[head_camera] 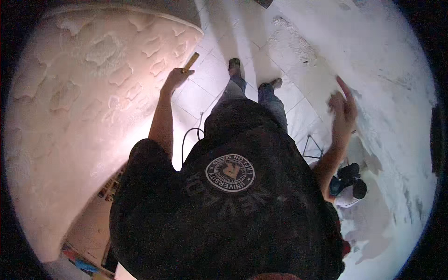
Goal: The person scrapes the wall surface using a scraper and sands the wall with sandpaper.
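In my left hand [177, 78] is a short, flat yellow-brown stick [190, 62], pointing up and away from me; its exact kind is unclear. That hand is beside the edge of a pale quilted mattress [87, 87]. My right hand [344, 105] holds nothing that I can see. Its index finger is stretched out towards the pale, patchy wall [395, 115], with the other fingers curled. Whether the fingertip touches the wall, I cannot tell.
Under my feet is a light tiled floor [196, 94], with rough whitish residue [294, 42] along the wall side. A black cable [185, 138] curves by my left side. Near my right forearm are a thin dark triangular frame [312, 147] and several blurred dark and white items [350, 185].
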Available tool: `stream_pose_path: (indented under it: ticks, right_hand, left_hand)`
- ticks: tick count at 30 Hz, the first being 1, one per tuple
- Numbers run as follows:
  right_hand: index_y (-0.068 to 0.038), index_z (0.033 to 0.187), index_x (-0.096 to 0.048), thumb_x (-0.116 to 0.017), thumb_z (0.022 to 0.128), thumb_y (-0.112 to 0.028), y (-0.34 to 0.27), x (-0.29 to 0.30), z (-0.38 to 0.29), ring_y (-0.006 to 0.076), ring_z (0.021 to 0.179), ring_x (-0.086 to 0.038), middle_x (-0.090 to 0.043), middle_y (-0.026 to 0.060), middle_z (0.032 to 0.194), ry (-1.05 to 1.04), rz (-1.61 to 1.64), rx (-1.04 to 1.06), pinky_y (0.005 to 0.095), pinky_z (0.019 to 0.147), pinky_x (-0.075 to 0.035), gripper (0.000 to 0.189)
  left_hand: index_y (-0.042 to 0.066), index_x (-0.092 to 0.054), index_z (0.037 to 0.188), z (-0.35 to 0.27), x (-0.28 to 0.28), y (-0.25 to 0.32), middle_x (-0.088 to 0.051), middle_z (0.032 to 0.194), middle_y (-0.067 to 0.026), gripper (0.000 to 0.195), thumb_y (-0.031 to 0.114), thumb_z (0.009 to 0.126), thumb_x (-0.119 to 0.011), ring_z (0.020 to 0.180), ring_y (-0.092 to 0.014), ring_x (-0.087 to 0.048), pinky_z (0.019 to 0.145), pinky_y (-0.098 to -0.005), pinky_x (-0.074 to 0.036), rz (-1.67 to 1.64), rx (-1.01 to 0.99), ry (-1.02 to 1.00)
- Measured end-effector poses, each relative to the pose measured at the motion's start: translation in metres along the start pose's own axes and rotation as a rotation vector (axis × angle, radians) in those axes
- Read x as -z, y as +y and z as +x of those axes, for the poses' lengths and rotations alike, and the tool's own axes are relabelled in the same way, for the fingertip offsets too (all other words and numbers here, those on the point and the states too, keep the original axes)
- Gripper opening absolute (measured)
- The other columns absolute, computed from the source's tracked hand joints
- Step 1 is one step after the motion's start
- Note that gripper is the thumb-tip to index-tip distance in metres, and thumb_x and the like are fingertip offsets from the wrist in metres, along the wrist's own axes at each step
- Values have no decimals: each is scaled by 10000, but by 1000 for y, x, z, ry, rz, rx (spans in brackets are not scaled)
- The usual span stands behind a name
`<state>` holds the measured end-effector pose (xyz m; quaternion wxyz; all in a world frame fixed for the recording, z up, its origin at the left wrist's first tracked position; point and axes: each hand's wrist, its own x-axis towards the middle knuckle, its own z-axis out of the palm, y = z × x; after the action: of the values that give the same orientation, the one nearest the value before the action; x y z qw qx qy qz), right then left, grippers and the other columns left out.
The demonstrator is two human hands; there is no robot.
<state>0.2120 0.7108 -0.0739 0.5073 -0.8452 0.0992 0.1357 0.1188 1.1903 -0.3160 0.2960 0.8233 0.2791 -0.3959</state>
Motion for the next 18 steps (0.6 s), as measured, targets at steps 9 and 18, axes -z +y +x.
stream_pose_path:
  ticks: [9, 18]
  right_hand:
    - [-190, 1306, -536, -647, 807, -156, -53, -113, 20, 280, 1186, -470, -549, 105, 1218, -266, -548, 563, 436, 1009, -348, 512]
    - [-143, 1385, -361, -660, 811, -369, -20, -111, -1, 395, 930, -642, -658, 219, 1018, -429, -678, 336, 477, 814, -496, 686]
  left_hand:
    - [59, -686, 907, -62, 2, 192, -670, 879, -187, 337, 365, 769, -656, 886, -344, -648, 812, -461, -502, 408, -805, -9]
    - [17, -681, 842, -120, 9, 264, -683, 862, -148, 280, 273, 729, -668, 830, -314, -655, 796, -418, -513, 642, -1352, 112]
